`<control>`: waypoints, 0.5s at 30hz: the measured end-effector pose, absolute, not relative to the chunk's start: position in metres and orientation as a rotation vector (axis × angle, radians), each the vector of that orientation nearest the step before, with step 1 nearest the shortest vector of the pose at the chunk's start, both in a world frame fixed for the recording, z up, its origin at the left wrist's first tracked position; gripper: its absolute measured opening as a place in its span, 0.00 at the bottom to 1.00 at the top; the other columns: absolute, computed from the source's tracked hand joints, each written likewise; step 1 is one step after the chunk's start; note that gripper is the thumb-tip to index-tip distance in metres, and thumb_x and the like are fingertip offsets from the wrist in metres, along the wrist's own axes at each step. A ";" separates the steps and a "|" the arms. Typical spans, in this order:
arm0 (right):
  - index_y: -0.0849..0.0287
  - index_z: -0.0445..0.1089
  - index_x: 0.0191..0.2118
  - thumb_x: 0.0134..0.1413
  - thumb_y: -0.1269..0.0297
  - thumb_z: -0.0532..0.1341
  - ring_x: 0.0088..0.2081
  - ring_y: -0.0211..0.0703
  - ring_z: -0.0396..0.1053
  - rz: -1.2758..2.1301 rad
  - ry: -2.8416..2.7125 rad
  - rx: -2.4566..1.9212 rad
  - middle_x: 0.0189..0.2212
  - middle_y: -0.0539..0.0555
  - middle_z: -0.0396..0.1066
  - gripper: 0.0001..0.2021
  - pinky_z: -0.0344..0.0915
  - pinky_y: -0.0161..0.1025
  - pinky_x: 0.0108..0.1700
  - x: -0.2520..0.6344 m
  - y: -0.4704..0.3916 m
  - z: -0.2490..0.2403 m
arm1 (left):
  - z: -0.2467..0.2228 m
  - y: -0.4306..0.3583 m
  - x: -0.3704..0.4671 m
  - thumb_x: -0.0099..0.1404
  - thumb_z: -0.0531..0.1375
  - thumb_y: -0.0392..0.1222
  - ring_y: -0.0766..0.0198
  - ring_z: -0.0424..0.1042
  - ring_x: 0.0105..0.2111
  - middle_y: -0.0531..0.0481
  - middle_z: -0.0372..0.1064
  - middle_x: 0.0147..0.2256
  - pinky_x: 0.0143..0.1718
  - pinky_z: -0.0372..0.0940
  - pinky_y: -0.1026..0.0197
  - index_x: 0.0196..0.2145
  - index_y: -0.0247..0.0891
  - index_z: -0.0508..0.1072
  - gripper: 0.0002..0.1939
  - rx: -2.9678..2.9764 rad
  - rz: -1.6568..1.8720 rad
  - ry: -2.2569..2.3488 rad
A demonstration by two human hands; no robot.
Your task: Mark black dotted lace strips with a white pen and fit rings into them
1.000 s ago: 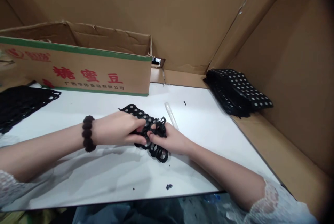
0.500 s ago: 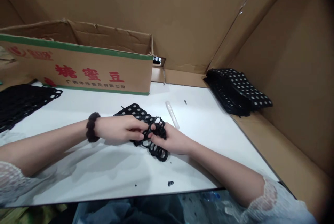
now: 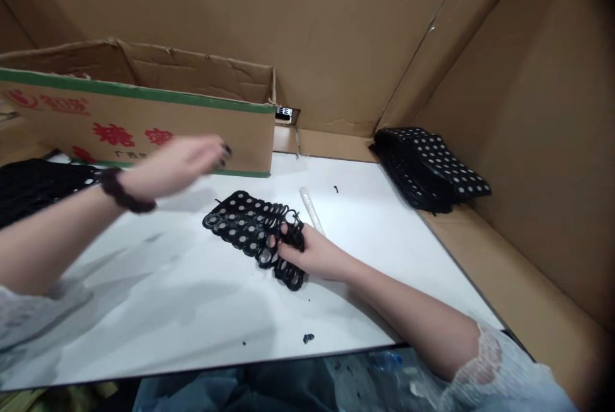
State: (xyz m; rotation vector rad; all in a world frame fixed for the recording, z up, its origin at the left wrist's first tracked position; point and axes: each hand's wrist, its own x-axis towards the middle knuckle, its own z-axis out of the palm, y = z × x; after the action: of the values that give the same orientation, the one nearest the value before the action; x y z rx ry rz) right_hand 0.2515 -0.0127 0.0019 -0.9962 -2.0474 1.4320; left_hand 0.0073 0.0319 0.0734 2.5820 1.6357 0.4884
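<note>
A black mesh piece with rows of round holes [image 3: 237,220] lies on the white table [image 3: 192,309]. My right hand [image 3: 307,248] pinches its bunched right end, thumb and fingers closed round the black loops. Raised over the table in front of the cardboard box [image 3: 240,136], my left hand [image 3: 180,165] is blurred by motion. Its fingers point right and hold a small dark scrap [image 3: 225,153] at their tips. A dark band [image 3: 125,194] circles the left wrist.
A clear plastic stick [image 3: 312,210] lies behind my right hand. Folded black mesh [image 3: 432,165] rests at the back right, and more black mesh [image 3: 38,188] at the far left. Small black scraps [image 3: 308,338] dot the table. Cardboard walls stand behind and at the right.
My left hand has left the mesh and moved up and to the left, with a dark scrap at its fingertips. My right hand still grips the mesh.
</note>
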 end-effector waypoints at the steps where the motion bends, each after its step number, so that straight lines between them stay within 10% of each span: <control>1: 0.61 0.63 0.33 0.51 0.67 0.52 0.28 0.35 0.60 1.422 -2.053 -0.974 0.27 0.50 0.63 0.05 0.62 0.34 0.34 0.251 -0.013 0.002 | 0.083 0.039 -0.006 0.65 0.36 0.51 0.62 0.66 0.34 0.50 0.63 0.30 0.35 0.59 0.60 0.35 0.36 0.63 0.22 2.579 0.730 1.932; 10: 0.60 0.59 0.37 0.49 0.65 0.55 0.29 0.34 0.58 1.405 -2.027 -0.913 0.27 0.48 0.60 0.09 0.61 0.36 0.36 0.250 -0.014 0.002 | 0.122 0.098 -0.057 0.62 0.40 0.49 0.39 0.54 0.53 0.46 0.58 0.50 0.47 0.54 0.36 0.50 0.42 0.60 0.22 2.427 0.791 2.473; 15: 0.60 0.58 0.36 0.49 0.66 0.55 0.32 0.35 0.59 1.375 -2.010 -0.867 0.29 0.49 0.60 0.07 0.62 0.37 0.39 0.250 -0.015 0.003 | 0.091 0.049 0.008 0.64 0.42 0.49 0.51 0.62 0.46 0.43 0.63 0.42 0.47 0.58 0.50 0.44 0.40 0.62 0.18 2.835 0.921 1.949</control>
State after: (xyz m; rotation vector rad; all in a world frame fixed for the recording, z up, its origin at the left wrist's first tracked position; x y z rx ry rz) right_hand 0.2501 -0.0153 0.0030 -0.8669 -2.0098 1.3751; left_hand 0.0080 0.0490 0.0913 2.8354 1.9487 0.9214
